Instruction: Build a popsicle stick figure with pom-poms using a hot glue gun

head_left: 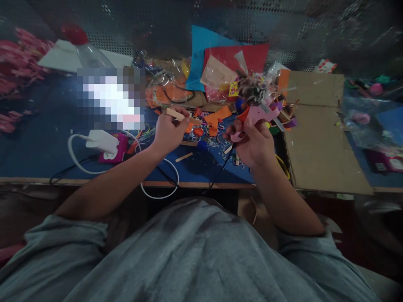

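My left hand (168, 135) pinches a flat wooden craft stick (175, 114), whose far end points to the right over the scraps. In my right hand (258, 147) is a pink glue gun (258, 114), with the fingers wrapped round its handle; a black cord (222, 167) runs down from it. Between the hands lie orange paper scraps (217, 119), a blue pom-pom (202, 145) and several loose bits. Another craft stick (184, 157) rests on the blue table nearer to me.
A white charger (102, 141) sits in a magenta power block (124, 142), its white cable (160, 197) looping over the table edge. Cardboard (317, 138) lies at right. Behind are red paper (252, 56), blue paper (197, 54) and a red-capped bottle (91, 54). A blurred patch hides something bright.
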{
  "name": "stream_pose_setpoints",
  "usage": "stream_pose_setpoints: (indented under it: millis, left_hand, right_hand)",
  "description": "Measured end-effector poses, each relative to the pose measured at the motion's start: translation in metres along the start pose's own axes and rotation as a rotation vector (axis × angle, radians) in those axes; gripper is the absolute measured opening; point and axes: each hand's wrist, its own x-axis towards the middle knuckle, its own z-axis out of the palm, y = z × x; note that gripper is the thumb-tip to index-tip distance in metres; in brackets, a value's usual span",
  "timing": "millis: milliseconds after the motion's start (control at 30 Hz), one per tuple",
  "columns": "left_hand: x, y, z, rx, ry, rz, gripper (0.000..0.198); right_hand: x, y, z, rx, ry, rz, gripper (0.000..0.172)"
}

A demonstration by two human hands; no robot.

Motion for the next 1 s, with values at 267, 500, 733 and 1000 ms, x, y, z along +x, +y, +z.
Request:
stream_pose_setpoints:
  millis: [267,500,733,1000]
  left_hand:
    - [-0.003,0.005,-0.004,-0.089,-0.082,-0.026,0.007]
    - [0.0,-0.004,-0.008,-0.097,-0.057,-0.003,0.007]
    - [0.002,-0.013,-0.014,-0.169,-0.044,0.12,0.041]
    - [0.013,-0.012,-0.043,-0.207,0.042,0.169,0.046]
  right_hand:
    - [-0.019,0.006,-0.001,-0.043,-0.061,0.066,0.062]
    - [-0.036,0.007,-0.01,-0.111,-0.113,0.156,0.06]
    - [-0.044,0.019,-0.015,-0.083,-0.113,0.176,0.059]
    - [-0.051,0.023,-0.02,-0.13,-0.138,0.198,0.054]
